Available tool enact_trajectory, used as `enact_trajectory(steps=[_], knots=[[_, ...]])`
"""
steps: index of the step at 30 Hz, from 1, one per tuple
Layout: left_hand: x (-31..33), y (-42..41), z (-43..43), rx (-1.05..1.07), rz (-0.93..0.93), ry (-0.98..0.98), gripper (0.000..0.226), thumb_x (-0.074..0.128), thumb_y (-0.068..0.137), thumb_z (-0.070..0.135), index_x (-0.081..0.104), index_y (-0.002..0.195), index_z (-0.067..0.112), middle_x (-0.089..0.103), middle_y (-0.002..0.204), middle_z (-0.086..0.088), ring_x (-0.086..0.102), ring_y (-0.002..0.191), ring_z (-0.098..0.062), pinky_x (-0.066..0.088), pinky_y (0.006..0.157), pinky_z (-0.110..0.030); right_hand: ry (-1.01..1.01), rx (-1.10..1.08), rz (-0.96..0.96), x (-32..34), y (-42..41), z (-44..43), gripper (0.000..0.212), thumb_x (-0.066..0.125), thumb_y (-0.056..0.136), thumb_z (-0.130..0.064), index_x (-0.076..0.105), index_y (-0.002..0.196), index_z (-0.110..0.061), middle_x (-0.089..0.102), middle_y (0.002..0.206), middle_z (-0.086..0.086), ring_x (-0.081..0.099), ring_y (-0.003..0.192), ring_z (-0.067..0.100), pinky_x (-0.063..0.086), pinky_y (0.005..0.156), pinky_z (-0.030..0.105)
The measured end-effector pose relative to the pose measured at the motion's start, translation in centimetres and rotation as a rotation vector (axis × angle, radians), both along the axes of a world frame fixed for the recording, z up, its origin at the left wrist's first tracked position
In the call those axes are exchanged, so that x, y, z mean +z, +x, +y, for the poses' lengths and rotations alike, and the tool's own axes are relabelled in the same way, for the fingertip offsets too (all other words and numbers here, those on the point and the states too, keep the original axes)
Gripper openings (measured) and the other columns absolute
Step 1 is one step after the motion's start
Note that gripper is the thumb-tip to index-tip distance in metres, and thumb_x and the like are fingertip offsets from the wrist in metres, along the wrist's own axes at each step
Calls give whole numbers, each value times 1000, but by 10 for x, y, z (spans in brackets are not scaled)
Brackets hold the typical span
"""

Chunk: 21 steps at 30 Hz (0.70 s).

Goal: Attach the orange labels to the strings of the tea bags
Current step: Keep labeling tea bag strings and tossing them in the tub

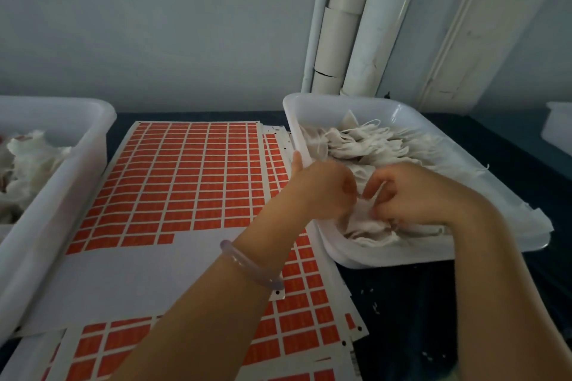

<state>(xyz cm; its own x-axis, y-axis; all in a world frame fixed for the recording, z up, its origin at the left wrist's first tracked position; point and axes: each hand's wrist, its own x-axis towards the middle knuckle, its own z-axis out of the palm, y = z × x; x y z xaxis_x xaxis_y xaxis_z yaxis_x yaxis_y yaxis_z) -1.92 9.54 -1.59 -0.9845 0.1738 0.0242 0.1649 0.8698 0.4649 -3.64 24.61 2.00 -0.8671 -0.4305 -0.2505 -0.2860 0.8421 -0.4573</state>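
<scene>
Orange labels (185, 176) sit in a grid on their backing sheet, spread on the dark surface (402, 303) between two white trays. The sheet's nearest rows are already bare paper.

Both of my hands are inside the right tray (340, 97), down in the loose pile of tea bags (356, 142). The right hand (411, 195) has its fingers curled in, and its grip is pinched on a thin white string (381, 190) that rises out of the heap. The left hand (322, 192), the one with the pale bracelet (250, 266) on its wrist, is just beside it. Its thumb points up towards the tray rim and its fingers are turned away from the camera, so I cannot tell whether its grip is closed on a bag or only resting in the pile.

I read this as the pick-up step: one bag is being sorted from the tangle, and no label is in hand yet. The left tray (62, 192) holds another heap of bags, with what may be a hint of orange among them.

The next move calls for pulling that one string free without dragging its neighbours along. One hand would then cross to the sheet and peel a label from the nearest full row while the other keeps the string taut enough to fold the label round it.
</scene>
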Motion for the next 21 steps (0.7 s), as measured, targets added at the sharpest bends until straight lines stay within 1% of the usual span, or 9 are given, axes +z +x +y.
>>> enact_trajectory(steps=[2, 4, 7, 9, 12, 15, 17, 19, 21], knots=[[-1, 11, -13, -31, 11, 432, 24, 54, 94, 30, 64, 115, 24, 63, 116, 8, 54, 116, -14, 22, 113, -54, -314, -109, 7, 4, 1, -3, 17, 66, 83, 0, 63, 87, -17, 70, 73, 5, 66, 52, 10, 52, 49, 22], [0, 25, -25, -106, 32, 715, 35, 59, 89, 39, 60, 121, 23, 64, 114, 10, 59, 108, -8, 45, 98, -40, -684, -217, -53, 10, 1, -13, 15, 61, 85, 6, 65, 84, -9, 68, 71, 7, 68, 54, 15, 54, 51, 23], [-1, 39, -40, -53, 218, 744, 46, 77, 74, 36, 61, 115, 24, 67, 102, 12, 64, 95, -4, 55, 83, -27, -1040, -265, -112, 17, 5, -40, 8, 61, 87, 3, 65, 84, -4, 69, 62, 6, 70, 57, 21, 55, 53, 23], [-2, 47, -53, 115, 450, 724, 23, 73, 79, 27, 65, 101, 27, 66, 87, 18, 63, 81, 4, 52, 71, -13, -1146, -247, -166, 17, 11, -60, 4, 63, 87, -1, 66, 86, -3, 72, 68, 9, 72, 64, 22, 56, 56, 23], [-8, 60, -88, 344, 600, 695, 10, 62, 87, 23, 63, 84, 33, 61, 78, 23, 60, 73, 7, 45, 61, -4, -1160, -184, -231, 3, 19, -94, 9, 63, 89, -13, 70, 86, -9, 73, 73, 5, 72, 71, 21, 56, 59, 25], [-25, 74, -123, 490, 477, 702, 16, 65, 85, 23, 62, 77, 37, 64, 73, 21, 64, 69, 0, 50, 59, -9, -824, -137, -48, -33, 25, -133, 24, 62, 80, -54, 68, 88, -32, 66, 80, -17, 63, 76, 4, 46, 60, 17], [-40, 81, -138, 525, 410, 660, 20, 68, 84, 17, 64, 77, 36, 66, 68, 20, 66, 65, -2, 52, 57, -12, -669, -6, 69, -57, 32, -157, 35, 57, 68, -69, 56, 95, -47, 50, 95, -35, 50, 85, -10, 38, 63, 10], [-55, 87, -148, 499, 385, 650, 25, 66, 84, 5, 67, 79, 30, 67, 65, 17, 66, 62, -3, 51, 56, -14, -699, 145, 73, -78, 38, -174, 31, 64, 74, -58, 51, 101, -54, 46, 100, -41, 48, 91, -17, 44, 71, 9], [-66, 91, -156, 453, 364, 727, 22, 64, 83, -2, 70, 85, 19, 70, 70, 10, 67, 63, -7, 52, 58, -18, -777, 203, 109, -97, 38, -183, 26, 67, 84, -36, 57, 104, -49, 54, 96, -39, 53, 92, -19, 51, 79, 11]])
